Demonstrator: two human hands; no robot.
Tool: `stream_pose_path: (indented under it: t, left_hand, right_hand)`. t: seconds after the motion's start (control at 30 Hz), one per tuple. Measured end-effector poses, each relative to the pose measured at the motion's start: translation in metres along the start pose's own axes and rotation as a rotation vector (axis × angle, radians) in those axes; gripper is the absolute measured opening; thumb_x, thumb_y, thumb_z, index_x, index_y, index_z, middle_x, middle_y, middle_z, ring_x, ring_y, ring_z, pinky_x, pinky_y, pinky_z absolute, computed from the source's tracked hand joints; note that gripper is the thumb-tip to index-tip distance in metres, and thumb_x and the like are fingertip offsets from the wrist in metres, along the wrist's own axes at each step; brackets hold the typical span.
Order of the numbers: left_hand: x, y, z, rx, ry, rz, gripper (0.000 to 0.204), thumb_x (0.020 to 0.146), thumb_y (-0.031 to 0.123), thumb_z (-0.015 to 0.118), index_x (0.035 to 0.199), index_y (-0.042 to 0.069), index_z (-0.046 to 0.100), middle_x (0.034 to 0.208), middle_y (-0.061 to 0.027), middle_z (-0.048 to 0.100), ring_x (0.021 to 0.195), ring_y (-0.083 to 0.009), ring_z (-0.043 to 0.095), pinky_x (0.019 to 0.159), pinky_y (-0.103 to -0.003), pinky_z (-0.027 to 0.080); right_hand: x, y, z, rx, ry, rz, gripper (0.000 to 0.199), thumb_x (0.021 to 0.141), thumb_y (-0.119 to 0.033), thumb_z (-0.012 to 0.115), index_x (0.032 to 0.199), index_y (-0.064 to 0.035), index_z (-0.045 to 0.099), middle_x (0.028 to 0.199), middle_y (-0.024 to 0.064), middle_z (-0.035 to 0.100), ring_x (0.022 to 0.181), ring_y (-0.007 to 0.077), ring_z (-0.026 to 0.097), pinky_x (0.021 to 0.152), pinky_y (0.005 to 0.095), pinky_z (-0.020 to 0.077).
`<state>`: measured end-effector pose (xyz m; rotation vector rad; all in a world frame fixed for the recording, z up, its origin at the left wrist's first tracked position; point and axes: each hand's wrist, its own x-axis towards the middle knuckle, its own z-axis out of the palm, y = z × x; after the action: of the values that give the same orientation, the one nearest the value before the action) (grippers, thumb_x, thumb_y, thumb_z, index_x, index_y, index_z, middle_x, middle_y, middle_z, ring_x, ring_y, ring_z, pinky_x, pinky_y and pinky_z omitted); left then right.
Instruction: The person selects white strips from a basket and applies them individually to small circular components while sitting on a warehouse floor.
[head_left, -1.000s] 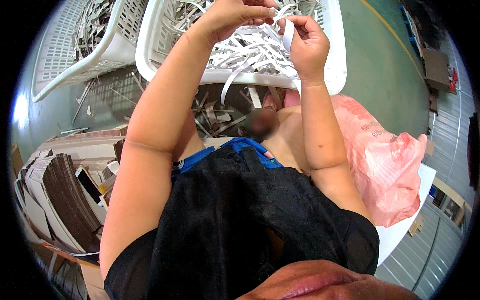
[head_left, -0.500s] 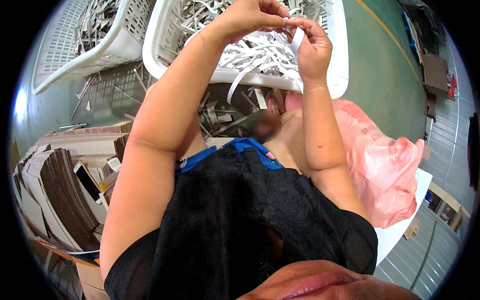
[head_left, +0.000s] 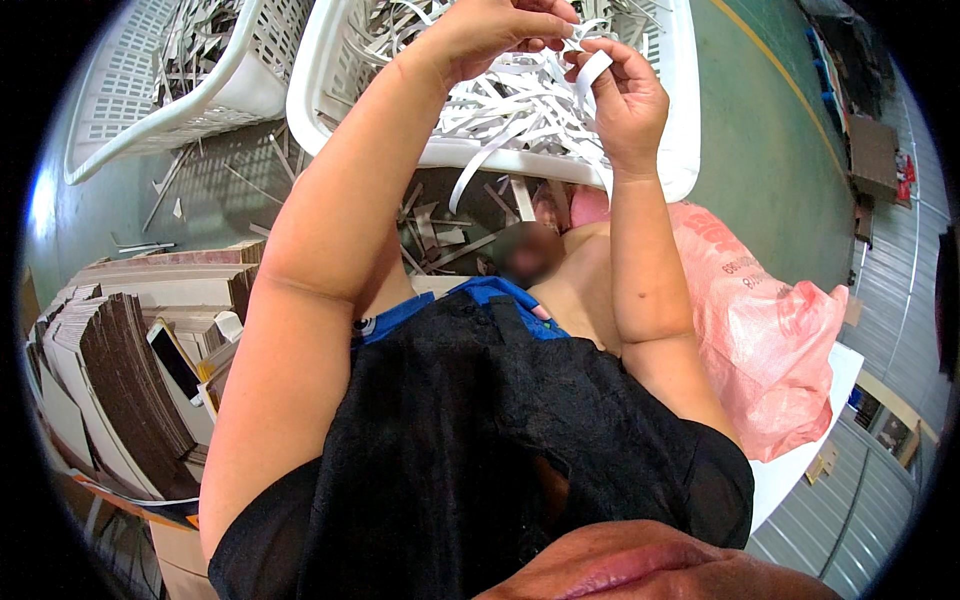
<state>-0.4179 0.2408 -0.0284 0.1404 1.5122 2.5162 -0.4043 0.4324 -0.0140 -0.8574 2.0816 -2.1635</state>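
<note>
Over a white plastic basket [head_left: 682, 150], both my hands work at a thin white strip [head_left: 594, 72]. My left hand [head_left: 500, 35] reaches to the top edge of the view, thumb and fingertips pinched at the strip's upper part. Curled fingers of my right hand [head_left: 632, 110] grip the same strip, which loops over them. The fingertips of the two hands are a small gap apart. Beneath them the basket holds a tangled heap of white strips [head_left: 520, 110]. One long strip [head_left: 480, 165] hangs over its near rim.
Left of it stands a second white basket [head_left: 110, 160] with more strips. Scraps [head_left: 435, 235] litter the floor by my legs. Stacked cardboard sheets [head_left: 110, 370] and a phone [head_left: 176, 362] are at my left. A pink woven sack [head_left: 750, 320] lies at my right.
My hands have drawn slightly apart, the right one moving a little down and right. The strip's loop between them has shifted with them.
</note>
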Motion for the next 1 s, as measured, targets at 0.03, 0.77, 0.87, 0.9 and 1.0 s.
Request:
stream_pose_path:
  t: [0.03,0.77,0.87,0.9,1.0]
  left_hand:
    - [0.0,0.001,0.001,-0.001,-0.011,0.011,0.019,0.081,0.006,0.07,0.098,0.001,0.063,0.085,-0.0046,0.065,0.076,-0.0126,0.064,0.069,-0.025,0.052]
    - [0.002,-0.012,0.013,0.027,-0.022,0.058,0.02,0.081,0.005,0.072,0.098,0.0,0.063,0.086,-0.0025,0.064,0.077,-0.0099,0.061,0.072,-0.023,0.049]
    - [0.002,-0.01,0.015,0.077,0.032,0.041,0.021,0.081,0.007,0.072,0.098,0.0,0.063,0.085,-0.0027,0.064,0.076,-0.0101,0.061,0.071,-0.024,0.049]
    - [0.001,-0.009,0.015,0.072,0.038,0.039,0.021,0.081,0.007,0.072,0.099,0.0,0.063,0.085,-0.003,0.064,0.076,-0.0103,0.061,0.071,-0.024,0.049]
    - [0.001,-0.008,0.015,0.047,0.028,0.044,0.021,0.081,0.008,0.072,0.099,-0.001,0.063,0.085,-0.004,0.065,0.077,-0.0109,0.062,0.071,-0.024,0.049]
  right_hand:
    - [0.0,0.002,-0.001,0.009,0.002,-0.014,0.019,0.094,-0.011,0.06,0.105,0.0036,0.059,0.094,0.0101,0.068,0.083,0.0138,0.065,0.075,0.025,0.0533]
    - [0.005,0.005,0.001,0.019,0.139,0.019,0.006,0.088,-0.001,0.062,0.088,-0.0007,0.057,0.086,0.0079,0.065,0.073,0.0126,0.063,0.071,0.0243,0.051]
    - [0.004,0.004,0.004,0.006,0.14,-0.037,0.008,0.085,0.001,0.064,0.085,-0.0009,0.057,0.087,0.0078,0.065,0.074,0.0128,0.062,0.073,0.0248,0.0513]
    - [0.005,0.005,0.006,0.015,0.135,-0.072,0.008,0.085,0.002,0.065,0.085,-0.0009,0.057,0.087,0.0076,0.065,0.075,0.013,0.062,0.073,0.0249,0.0515]
    - [0.005,0.005,0.004,0.035,0.147,-0.021,0.011,0.083,0.002,0.067,0.085,-0.0017,0.057,0.081,0.0039,0.063,0.072,0.0075,0.059,0.068,0.0206,0.0497]
